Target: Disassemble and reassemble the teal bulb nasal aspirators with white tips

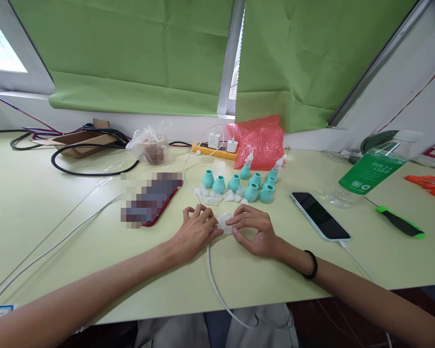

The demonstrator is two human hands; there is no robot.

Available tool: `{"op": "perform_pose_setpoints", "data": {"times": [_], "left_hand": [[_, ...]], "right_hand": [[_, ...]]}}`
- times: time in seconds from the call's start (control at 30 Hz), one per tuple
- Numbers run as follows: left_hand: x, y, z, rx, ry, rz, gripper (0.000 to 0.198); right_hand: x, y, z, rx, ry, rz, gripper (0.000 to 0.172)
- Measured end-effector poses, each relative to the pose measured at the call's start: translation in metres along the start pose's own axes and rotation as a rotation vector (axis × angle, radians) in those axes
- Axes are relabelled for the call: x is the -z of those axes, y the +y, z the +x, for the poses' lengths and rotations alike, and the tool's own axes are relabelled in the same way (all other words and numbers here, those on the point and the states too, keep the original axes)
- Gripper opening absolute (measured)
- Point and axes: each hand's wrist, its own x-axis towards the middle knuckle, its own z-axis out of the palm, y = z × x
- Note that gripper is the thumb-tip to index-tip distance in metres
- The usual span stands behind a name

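Observation:
My left hand (195, 233) rests low over the table, its fingers curled and closed at the left side of a small clear plastic piece (224, 221). From the other side, my right hand (254, 229) pinches the same piece between thumb and fingers. The exact shape of the piece is hard to make out. Just beyond my hands lie several small translucent tips and caps (212, 198). Behind these stand several teal squeeze bulbs (234, 182) with open necks. Two others, including a teal bulb with a clear nozzle (245, 171), have nozzles fitted.
A red-edged phone (162, 209) lies left, a white-cased phone (321, 216) right. Beyond it are a bottle (373, 169) and a screwdriver (400, 222). A power strip (217, 151) and pink bubble-wrap bag (258, 142) sit at the back. A white cable (212, 275) runs under my left hand.

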Motion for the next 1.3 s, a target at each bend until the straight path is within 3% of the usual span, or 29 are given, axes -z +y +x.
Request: {"op": "perform_pose_setpoints", "data": {"times": [0.37,0.57,1.17,1.3], "left_hand": [[-0.0038,-0.0011,-0.0007,-0.040,0.048,0.016,0.029],[-0.0053,-0.0018,-0.0001,-0.045,0.065,0.019,0.029],[-0.0069,-0.0034,-0.0024,-0.078,0.091,0.051,0.029],[-0.0064,-0.0039,-0.0011,-0.061,0.104,0.028,0.027]], "right_hand": [[-0.0006,0.0002,-0.0022,0.025,-0.089,-0.052,0.009],[-0.0017,-0.0001,-0.0027,0.075,-0.018,-0.099,0.010],[-0.0011,0.0005,-0.0034,0.050,-0.141,-0.097,0.014],[-0.0014,0.0033,-0.0036,0.078,-0.084,-0.085,0.011]]}}
